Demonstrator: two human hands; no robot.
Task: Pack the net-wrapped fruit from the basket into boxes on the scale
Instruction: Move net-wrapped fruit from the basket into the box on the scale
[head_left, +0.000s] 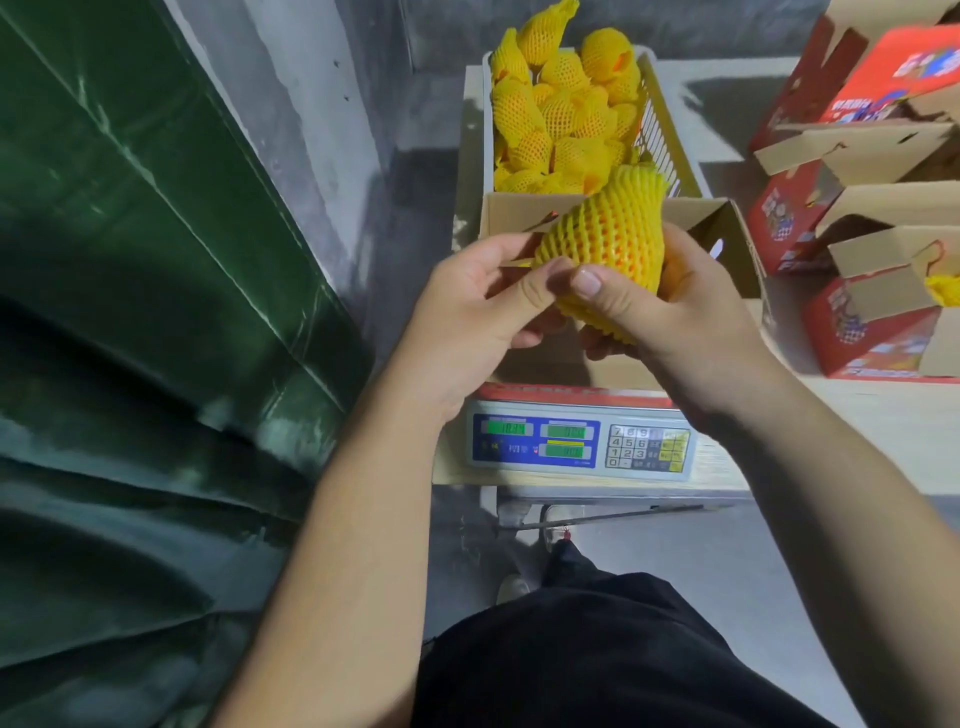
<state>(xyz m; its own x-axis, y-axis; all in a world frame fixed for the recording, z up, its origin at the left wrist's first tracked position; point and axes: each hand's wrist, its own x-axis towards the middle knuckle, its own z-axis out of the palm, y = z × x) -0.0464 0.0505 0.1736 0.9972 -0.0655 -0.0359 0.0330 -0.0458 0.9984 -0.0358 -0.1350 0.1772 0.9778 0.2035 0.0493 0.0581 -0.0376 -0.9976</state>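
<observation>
A fruit in yellow foam net (605, 239) is held above an open cardboard box (727, 228) that stands on the electronic scale (579, 441). My right hand (670, 306) grips the fruit from the right and below, thumb across its front. My left hand (478, 301) pinches the net's lower left edge between thumb and fingers. Behind the box, a pale basket (662, 124) is heaped with several more net-wrapped fruit (561, 109). The box's inside is mostly hidden by my hands.
Red printed cartons with open cardboard flaps (872, 208) are stacked at the right on the light table; one shows a bit of yellow net. A green tarp (130, 312) fills the left. A grey concrete wall stands behind. My dark-clothed legs are below.
</observation>
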